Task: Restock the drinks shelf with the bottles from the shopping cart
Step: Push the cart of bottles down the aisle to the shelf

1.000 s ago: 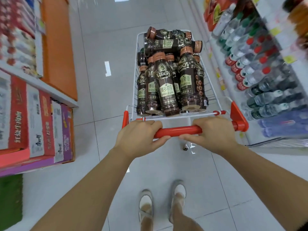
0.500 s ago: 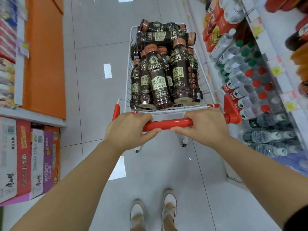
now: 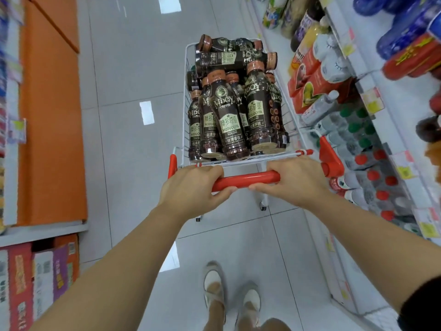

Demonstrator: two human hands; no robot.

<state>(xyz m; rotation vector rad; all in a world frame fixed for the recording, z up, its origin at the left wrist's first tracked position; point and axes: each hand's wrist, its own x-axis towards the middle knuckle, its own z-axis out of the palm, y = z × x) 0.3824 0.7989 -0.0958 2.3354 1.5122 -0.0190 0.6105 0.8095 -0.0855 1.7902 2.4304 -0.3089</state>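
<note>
From the head camera, the shopping cart (image 3: 186, 103) stands on the tiled floor (image 3: 133, 68) at the middle of the picture, its nose toward 12 o'clock. It is packed with dark coffee bottles (image 3: 226, 115). Most stand upright, and a few lie across the top at the far end. At 6 o'clock from the load, the left hand (image 3: 191, 187) and right hand (image 3: 293, 185) each curl their fingers tightly round the red handle (image 3: 248, 179), with bare bar showing between them. Neither hand holds a bottle.

The drinks shelf (image 3: 403, 103) runs along the right from 1 to 4 o'clock, close beside the cart. It carries water bottles (image 3: 358, 130) with red and green caps.

The step in hand looks like bringing the cart alongside the shelf, so restocking proper has not begun. The next move calls for parking the cart, freeing one hand and lifting an upright bottle by its neck. Which gap the coffee belongs in cannot be told from here.
</note>
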